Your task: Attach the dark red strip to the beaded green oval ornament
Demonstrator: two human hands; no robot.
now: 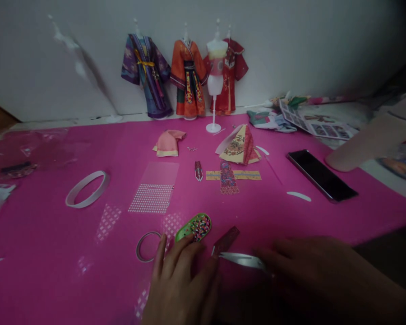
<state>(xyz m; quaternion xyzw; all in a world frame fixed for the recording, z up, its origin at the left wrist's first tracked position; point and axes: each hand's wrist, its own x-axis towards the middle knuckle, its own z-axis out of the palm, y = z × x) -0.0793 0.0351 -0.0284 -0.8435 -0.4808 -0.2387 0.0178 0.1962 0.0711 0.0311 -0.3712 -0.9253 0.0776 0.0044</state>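
Observation:
My left hand (184, 280) rests on the pink mat with its fingers spread, beside the green dish of colourful beads (199, 227) and a small tape ring (138, 247). My right hand (301, 266), dark and partly blurred, is closed on silver scissors (243, 259) that point left. Their tip meets the lower end of a small dark red strip (227, 240), near my left thumb. Farther back lie a small red patterned piece (198, 171), a sheet of white dots (152, 197) and a crossed yellow and red fabric piece (228, 178).
A large tape roll (88, 189) lies at the left, a phone (321, 175) at the right. Behind stand dressed doll forms (189, 81) and a stand (214, 128). A pale cylindrical object (355, 146) reaches in from the right; doll clothes (238, 146) lie mid-back.

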